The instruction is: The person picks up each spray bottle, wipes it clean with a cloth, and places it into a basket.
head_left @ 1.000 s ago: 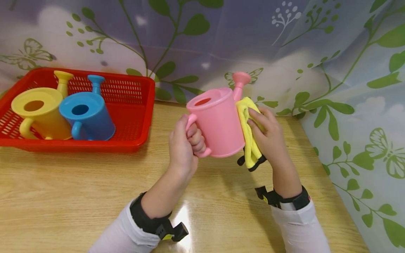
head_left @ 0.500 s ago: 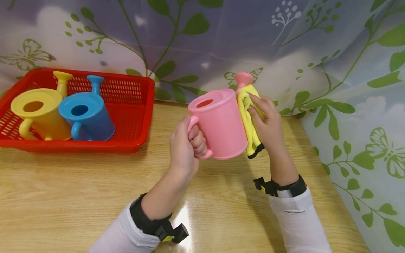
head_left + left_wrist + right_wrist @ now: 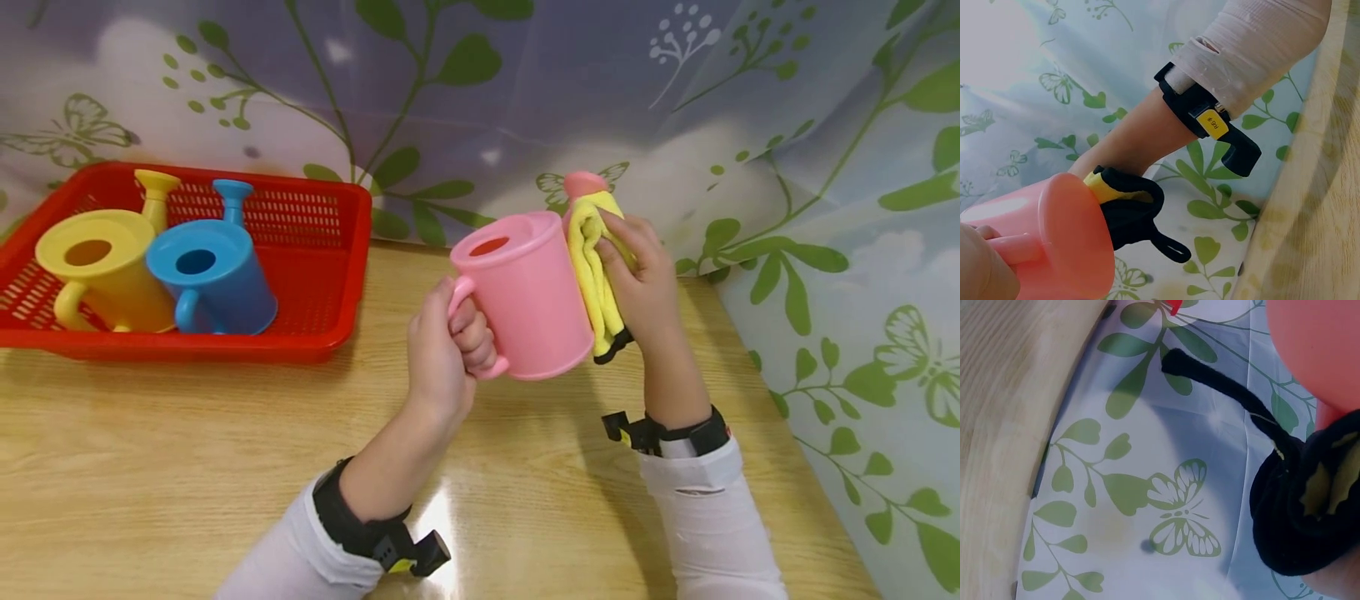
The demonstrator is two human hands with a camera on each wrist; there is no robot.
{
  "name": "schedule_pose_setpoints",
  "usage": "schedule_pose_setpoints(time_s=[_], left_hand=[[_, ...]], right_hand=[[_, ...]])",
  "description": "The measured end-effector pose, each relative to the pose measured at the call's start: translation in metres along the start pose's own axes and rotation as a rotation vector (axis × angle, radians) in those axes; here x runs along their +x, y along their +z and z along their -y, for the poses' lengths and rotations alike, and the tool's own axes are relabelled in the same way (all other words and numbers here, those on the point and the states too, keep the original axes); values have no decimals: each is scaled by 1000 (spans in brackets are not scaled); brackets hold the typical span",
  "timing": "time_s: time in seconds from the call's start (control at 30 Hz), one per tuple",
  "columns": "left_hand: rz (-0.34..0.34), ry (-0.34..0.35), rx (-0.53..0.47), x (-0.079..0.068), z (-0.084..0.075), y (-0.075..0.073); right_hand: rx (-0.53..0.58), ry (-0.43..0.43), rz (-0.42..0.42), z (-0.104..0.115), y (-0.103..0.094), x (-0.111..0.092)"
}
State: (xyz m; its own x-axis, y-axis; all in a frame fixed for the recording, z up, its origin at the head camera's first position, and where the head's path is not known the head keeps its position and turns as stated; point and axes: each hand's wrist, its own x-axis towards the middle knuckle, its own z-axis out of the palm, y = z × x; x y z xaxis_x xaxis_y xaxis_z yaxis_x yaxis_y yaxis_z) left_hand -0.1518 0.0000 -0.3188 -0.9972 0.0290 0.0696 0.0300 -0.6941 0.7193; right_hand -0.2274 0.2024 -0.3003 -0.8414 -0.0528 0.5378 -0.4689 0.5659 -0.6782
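Note:
A pink watering can (image 3: 527,300) is held up over the table, tilted, its rose end toward the wall. My left hand (image 3: 442,354) grips its handle, fingers curled round it. On the can's far side my right hand (image 3: 641,279) holds a folded yellow cloth (image 3: 596,267) with black edging against the spout, just below the rose. The cloth hides most of the spout. In the left wrist view the can's base (image 3: 1082,237) shows, with the cloth's black trim and loop (image 3: 1141,219) beside it. The right wrist view shows the black-edged cloth (image 3: 1285,512) next to the pink can (image 3: 1322,350).
A red basket (image 3: 315,337) stands at the back left, holding a yellow watering can (image 3: 112,275) and a blue watering can (image 3: 217,279). Leaf-and-butterfly patterned sheeting (image 3: 480,108) rises behind the wooden table (image 3: 187,467) and along its right side.
The right hand with the cloth has moved up along the spout, from beside the can's body toward the rose. The can has shifted slightly right in the left hand's grip.

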Motion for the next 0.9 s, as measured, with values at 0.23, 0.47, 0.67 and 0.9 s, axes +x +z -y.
schedule_pose_setpoints(time_s=[0.23,0.47,0.67,0.9], left_hand=[[-9,-7,-14,1,1,0],[-26,-12,-1,3,2,-2],[-36,4,-2,4,-1,-4],[-30,5,4,7,-2,-6]], right_hand=[[-32,-8,50,-3,0,-7],[-60,-69,116,-7,1,-16],[-26,-130,150,-9,0,-23],[-12,-80,232,-4,-7,-27]])
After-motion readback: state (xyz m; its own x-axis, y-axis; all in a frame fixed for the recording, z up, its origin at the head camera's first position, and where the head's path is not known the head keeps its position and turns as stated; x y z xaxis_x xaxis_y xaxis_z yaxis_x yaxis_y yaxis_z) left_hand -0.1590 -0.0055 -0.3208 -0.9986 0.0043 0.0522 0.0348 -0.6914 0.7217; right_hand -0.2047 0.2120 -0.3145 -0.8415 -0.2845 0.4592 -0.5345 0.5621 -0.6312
